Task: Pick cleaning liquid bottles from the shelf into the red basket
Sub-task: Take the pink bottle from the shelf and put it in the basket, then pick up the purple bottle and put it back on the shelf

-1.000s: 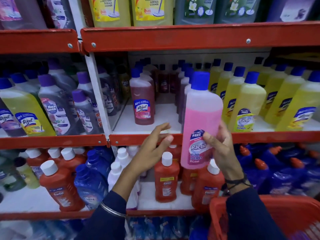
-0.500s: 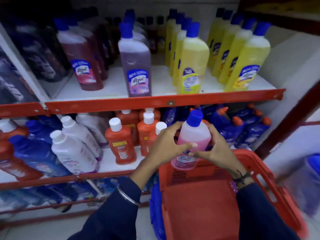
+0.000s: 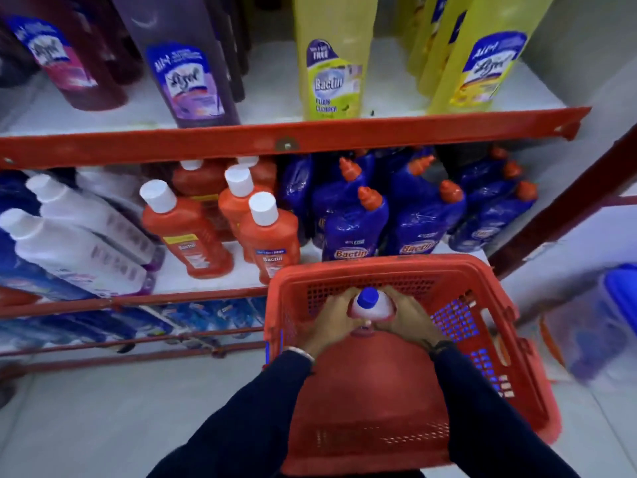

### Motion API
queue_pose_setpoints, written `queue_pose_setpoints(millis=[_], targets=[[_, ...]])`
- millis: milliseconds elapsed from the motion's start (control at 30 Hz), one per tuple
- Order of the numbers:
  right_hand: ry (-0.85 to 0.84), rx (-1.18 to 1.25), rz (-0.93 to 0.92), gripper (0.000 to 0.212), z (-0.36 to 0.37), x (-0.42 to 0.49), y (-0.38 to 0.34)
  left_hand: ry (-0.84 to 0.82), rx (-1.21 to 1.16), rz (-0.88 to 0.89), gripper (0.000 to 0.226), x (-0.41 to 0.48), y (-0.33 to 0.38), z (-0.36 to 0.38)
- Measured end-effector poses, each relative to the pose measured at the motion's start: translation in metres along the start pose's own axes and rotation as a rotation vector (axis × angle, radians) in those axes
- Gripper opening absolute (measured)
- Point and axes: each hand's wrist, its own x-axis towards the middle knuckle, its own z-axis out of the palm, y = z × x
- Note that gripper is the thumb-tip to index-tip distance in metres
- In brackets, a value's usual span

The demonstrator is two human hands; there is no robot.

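Observation:
A pink cleaner bottle with a blue cap stands upright inside the red basket, near its far wall. My left hand wraps its left side and my right hand wraps its right side; both grip it. Most of the bottle's body is hidden by my hands. The basket sits on the floor in front of the red shelf.
The upper shelf carries yellow bottles, a purple bottle and a dark red one. Below stand orange bottles with white caps, blue bottles with orange spouts and white bottles. A blue container sits at the right.
Both hands carried the pink bottle from the upper shelf level down into the basket. My view tilted down, so the basket now fills the lower middle.

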Motion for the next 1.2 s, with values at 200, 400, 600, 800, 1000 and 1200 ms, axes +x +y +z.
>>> queue_pose_setpoints(millis=[200, 400, 600, 800, 1000, 1200], targets=[[-0.048, -0.029, 0.080, 0.056, 0.028, 0.015, 0.034, -0.029, 0.018, -0.155, 0.051, 0.011, -0.027, 0.027], [-0.102, 0.012, 0.098, 0.053, 0.030, 0.021, 0.040, 0.009, 0.038, -0.210, 0.050, 0.012, -0.032, 0.035], [-0.160, 0.031, 0.072, 0.067, 0.018, 0.013, 0.033, -0.070, 0.102, -0.148, 0.044, 0.007, -0.019, 0.014], [0.025, 0.206, -0.040, 0.057, -0.010, -0.001, -0.025, 0.121, -0.051, 0.040, 0.041, -0.024, 0.019, -0.053], [0.318, 0.459, -0.303, 0.034, -0.040, -0.002, -0.161, 0.470, 0.033, 0.270, 0.031, -0.063, 0.067, -0.162], [0.486, 0.546, -0.557, 0.023, -0.069, 0.026, -0.281, 0.843, 0.169, 0.354, 0.026, -0.069, 0.093, -0.271]])
